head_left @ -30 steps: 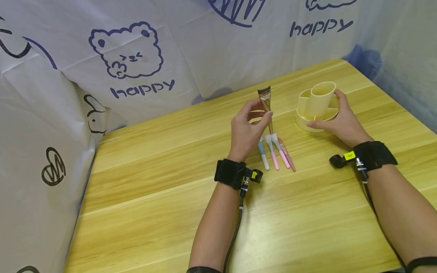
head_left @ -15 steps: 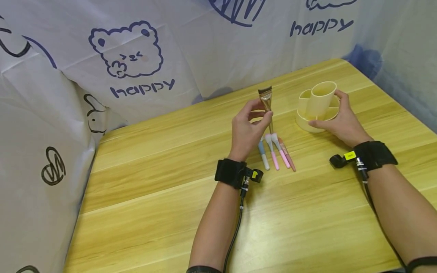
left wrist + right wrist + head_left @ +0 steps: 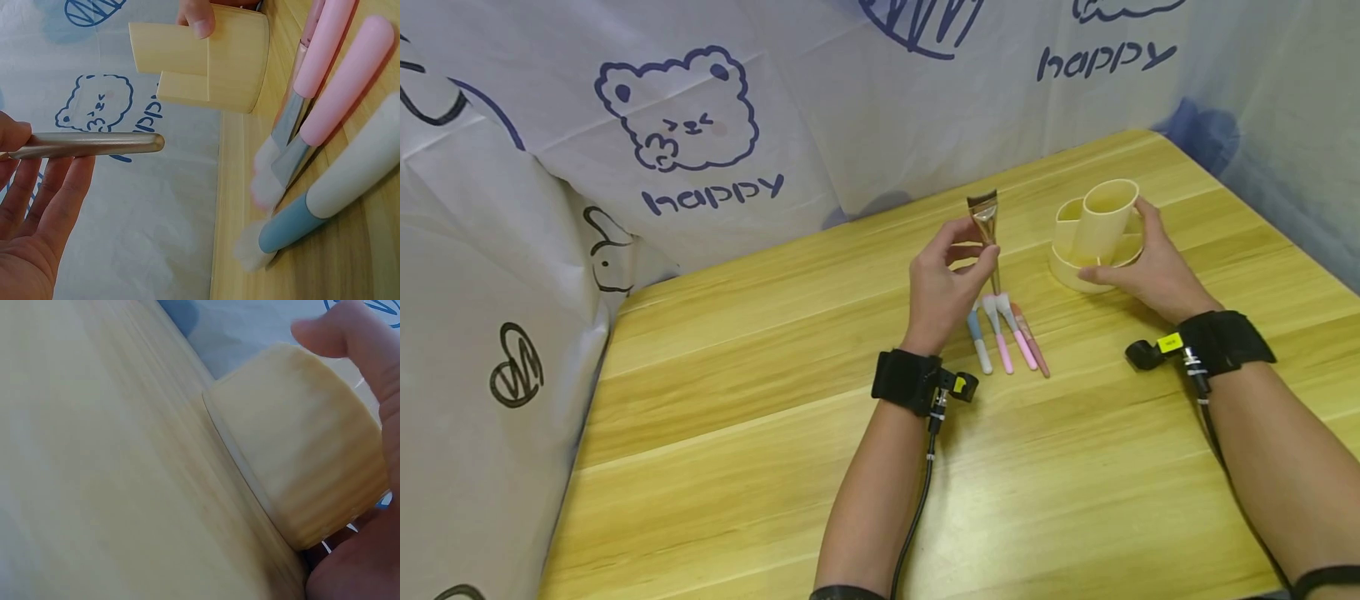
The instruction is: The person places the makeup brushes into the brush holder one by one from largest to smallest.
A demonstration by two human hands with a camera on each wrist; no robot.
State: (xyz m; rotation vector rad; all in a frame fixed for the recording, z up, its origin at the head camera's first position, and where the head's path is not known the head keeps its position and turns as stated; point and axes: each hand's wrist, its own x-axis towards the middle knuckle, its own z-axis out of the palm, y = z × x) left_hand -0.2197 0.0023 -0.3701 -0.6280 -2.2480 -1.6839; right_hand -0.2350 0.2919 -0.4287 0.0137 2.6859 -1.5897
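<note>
Brush in gold-coloured finish (image 3: 987, 223), with a flat, wide, dark bristle head at the top, stands roughly upright in the left hand (image 3: 947, 279), pinched between thumb and fingers. Its smooth rounded handle end points down, held apart from the yellow wood-grain counter (image 3: 737, 392).

To the right of that hand, the right hand (image 3: 1153, 268) grips a pale-yellow, smooth-walled holder (image 3: 1100, 229) with a tall round tube and lower compartments about it. Thumb and fingers are spread wide round the holder, the thumb at its near side, and its base is down on the counter.

Between the hands, just below the gold brush, four small brushes lie side by side, heads pointing away from the person. Nearest the left hand is a blue-and-white brush (image 3: 980, 342); next come two pink-handled, pale-bristled brushes (image 3: 1003, 346), then a slim dusky-rose brush (image 3: 1032, 343) towards the right hand.

Beyond both hands hangs a white sheet (image 3: 820, 108) with blue line drawings and the word "happy".
</note>
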